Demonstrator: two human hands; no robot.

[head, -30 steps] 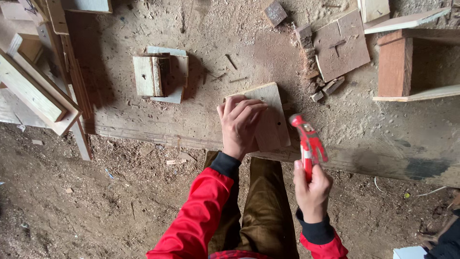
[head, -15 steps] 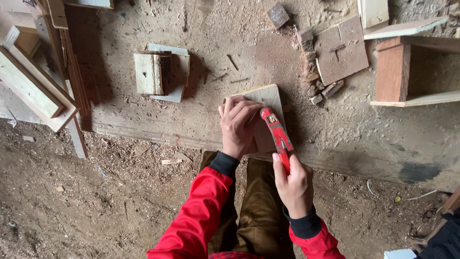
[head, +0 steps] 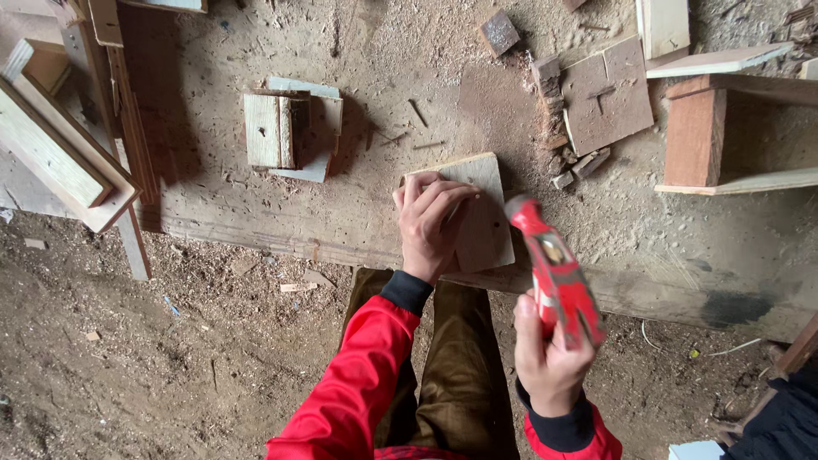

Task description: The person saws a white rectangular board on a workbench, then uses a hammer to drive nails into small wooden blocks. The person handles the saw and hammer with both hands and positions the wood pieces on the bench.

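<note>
One red hammer (head: 554,277) gripped tight in the right hand (head: 545,358), left hand (head: 430,221) flat on one small wooden board (head: 477,213) at the dusty desk (head: 409,85) edge. Two nails (head: 417,112) lie further back, sawdust floor (head: 128,358) below.

Dusty wooden bench (head: 383,213): plywood square (head: 481,213), small block stack (head: 285,129), scrap boards (head: 607,94), nails (head: 417,112).

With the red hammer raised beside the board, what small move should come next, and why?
Probably swing the red hammer down onto the small wooden board: the right hand holds it raised beside the board, while the left hand presses the board flat.
</note>
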